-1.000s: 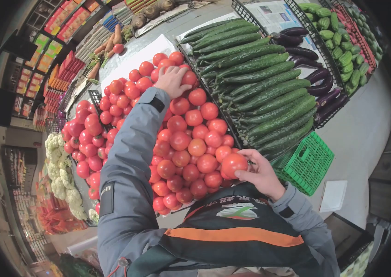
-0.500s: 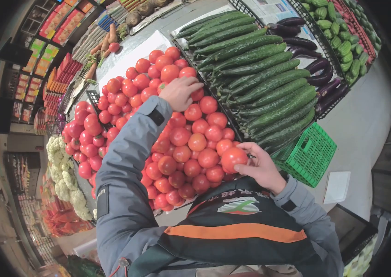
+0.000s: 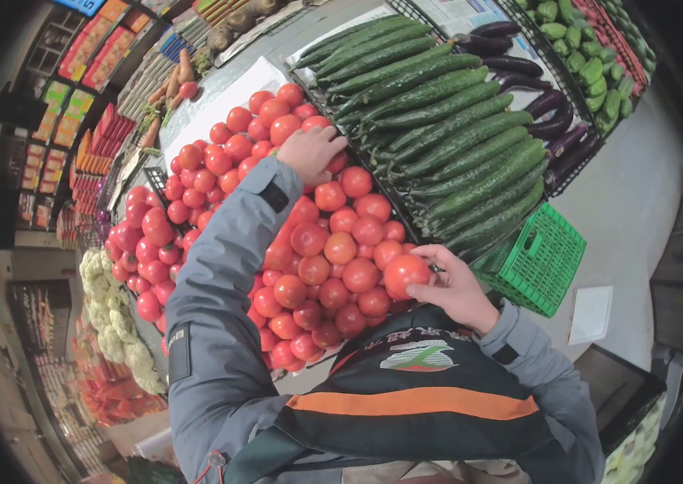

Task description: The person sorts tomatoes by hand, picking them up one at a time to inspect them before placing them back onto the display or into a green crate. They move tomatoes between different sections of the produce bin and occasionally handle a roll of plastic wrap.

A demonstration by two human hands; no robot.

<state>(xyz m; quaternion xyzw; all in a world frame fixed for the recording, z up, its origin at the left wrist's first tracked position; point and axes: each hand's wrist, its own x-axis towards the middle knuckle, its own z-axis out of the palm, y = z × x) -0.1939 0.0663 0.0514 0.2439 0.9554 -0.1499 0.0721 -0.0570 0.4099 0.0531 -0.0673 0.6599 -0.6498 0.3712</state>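
A wide heap of red tomatoes [image 3: 313, 270] lies on the display in front of me. My left hand [image 3: 309, 153] reaches over the far part of the heap. Its fingers curl over a tomato [image 3: 338, 162] that shows only partly at the fingertips. Near the front right edge of the heap, my right hand [image 3: 458, 286] grips a large tomato [image 3: 407, 277] between thumb and fingers. The stem side of that tomato is hidden from me.
Long cucumbers [image 3: 446, 137] fill the black crate right of the tomatoes, with eggplants [image 3: 547, 121] beyond. A green plastic basket [image 3: 539, 258] stands at the right near a white card [image 3: 591, 315]. Cauliflower [image 3: 107, 310] and carrots [image 3: 172, 85] lie to the left.
The view has shifted slightly, so the produce sits a little further left and up. My right hand still holds the large tomato, and my left hand stays over the heap.
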